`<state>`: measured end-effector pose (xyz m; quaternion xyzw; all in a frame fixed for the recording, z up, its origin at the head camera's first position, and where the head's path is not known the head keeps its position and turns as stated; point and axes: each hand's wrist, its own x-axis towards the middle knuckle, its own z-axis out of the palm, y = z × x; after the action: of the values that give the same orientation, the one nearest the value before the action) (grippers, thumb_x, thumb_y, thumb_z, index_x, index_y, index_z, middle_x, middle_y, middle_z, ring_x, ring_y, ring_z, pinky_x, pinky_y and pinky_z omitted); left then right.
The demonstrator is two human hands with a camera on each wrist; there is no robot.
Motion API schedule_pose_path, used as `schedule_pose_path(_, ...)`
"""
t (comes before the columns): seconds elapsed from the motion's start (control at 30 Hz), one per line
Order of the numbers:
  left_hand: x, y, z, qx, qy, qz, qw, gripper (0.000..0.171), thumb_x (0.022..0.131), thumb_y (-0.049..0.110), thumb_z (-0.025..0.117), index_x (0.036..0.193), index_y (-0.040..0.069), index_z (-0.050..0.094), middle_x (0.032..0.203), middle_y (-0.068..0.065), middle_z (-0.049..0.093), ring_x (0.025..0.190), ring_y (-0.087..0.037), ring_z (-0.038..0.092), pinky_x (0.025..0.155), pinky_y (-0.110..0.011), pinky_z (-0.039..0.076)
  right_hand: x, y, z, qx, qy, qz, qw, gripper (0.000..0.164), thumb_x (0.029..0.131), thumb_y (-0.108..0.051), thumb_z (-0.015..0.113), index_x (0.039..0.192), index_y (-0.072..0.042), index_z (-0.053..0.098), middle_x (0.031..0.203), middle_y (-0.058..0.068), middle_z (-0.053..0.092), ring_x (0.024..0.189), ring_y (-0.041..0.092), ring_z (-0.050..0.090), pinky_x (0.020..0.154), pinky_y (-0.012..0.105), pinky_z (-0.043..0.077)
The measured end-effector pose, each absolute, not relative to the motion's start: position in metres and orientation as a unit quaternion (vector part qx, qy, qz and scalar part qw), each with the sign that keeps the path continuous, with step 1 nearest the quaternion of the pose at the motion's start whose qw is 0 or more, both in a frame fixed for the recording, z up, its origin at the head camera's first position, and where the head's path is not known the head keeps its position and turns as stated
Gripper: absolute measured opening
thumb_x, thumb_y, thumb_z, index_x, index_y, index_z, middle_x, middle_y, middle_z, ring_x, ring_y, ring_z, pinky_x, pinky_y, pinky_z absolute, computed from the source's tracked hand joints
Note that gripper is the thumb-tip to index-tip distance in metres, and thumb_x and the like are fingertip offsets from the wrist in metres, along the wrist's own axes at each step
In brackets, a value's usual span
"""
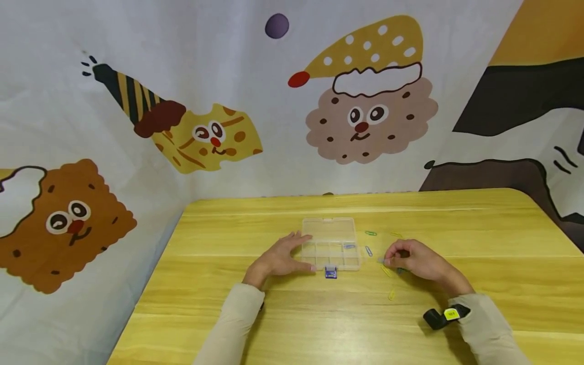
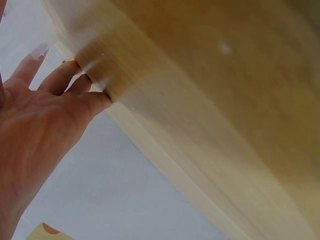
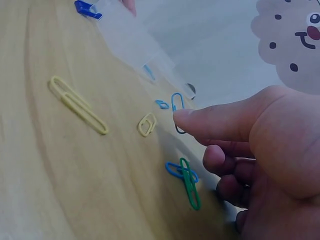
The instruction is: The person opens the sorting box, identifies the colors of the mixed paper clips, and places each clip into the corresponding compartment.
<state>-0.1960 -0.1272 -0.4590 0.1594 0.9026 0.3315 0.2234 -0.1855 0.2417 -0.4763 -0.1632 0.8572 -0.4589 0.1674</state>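
A clear plastic compartment box (image 1: 327,229) lies with its lid folded back, a blue clasp (image 1: 330,272) at its front edge. One blue paper clip (image 1: 349,246) is inside a right-hand compartment. My left hand (image 1: 280,256) rests against the box's left side, fingers extended and thumb at the front edge. To the right of the box, my right hand (image 1: 417,259) pinches a blue paper clip (image 3: 177,99) between thumb and forefinger, just above the table. Below that hand, a green paper clip (image 3: 189,186) lies across another blue one (image 3: 172,170).
Loose on the wooden table (image 1: 342,324) are yellow paper clips (image 1: 391,294), a blue one (image 1: 369,251) beside the box, and a green one (image 1: 371,233) farther back. A cartoon-printed cloth (image 1: 278,91) hangs behind the table's far edge.
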Motion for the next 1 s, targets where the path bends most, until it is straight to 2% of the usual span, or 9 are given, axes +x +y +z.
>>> schedule_pose_path(0.27, -0.196, -0.127, -0.46, 0.163, 0.903, 0.33, 0.221, 0.084, 0.081, 0.05, 0.078, 0.153, 0.033, 0.037, 0.165, 0.0, 0.018, 0.153, -0.021, 0.009, 0.122, -0.052, 0.013, -0.188, 0.244, -0.473, -0.149, 0.87, -0.442, 0.163, 0.009, 0.095, -0.013, 0.066, 0.097, -0.004, 0.067, 0.088, 0.006, 0.06, 0.079, 0.015, 0.05, 0.065, 0.025, 0.045)
schedule_pose_path(0.83, -0.195, -0.128, -0.459, 0.168, 0.902, 0.331, 0.222, 0.084, 0.083, 0.049, 0.077, 0.154, 0.03, 0.036, 0.165, -0.002, 0.018, 0.153, -0.023, 0.009, 0.121, -0.054, 0.014, -0.194, 0.235, -0.465, -0.149, 0.871, -0.442, 0.156, 0.01, 0.097, -0.015, 0.064, 0.097, -0.005, 0.066, 0.09, 0.006, 0.06, 0.081, 0.018, 0.05, 0.067, 0.026, 0.045)
schedule_pose_path(1.0, -0.194, -0.128, -0.457, 0.165, 0.903, 0.33, 0.221, 0.084, 0.083, 0.049, 0.078, 0.154, 0.031, 0.037, 0.165, -0.002, 0.019, 0.153, -0.023, 0.01, 0.121, -0.054, 0.014, -0.195, 0.23, -0.459, -0.157, 0.869, -0.445, 0.147, 0.007, 0.098, -0.011, 0.062, 0.097, -0.005, 0.065, 0.089, 0.006, 0.06, 0.081, 0.018, 0.05, 0.067, 0.026, 0.044)
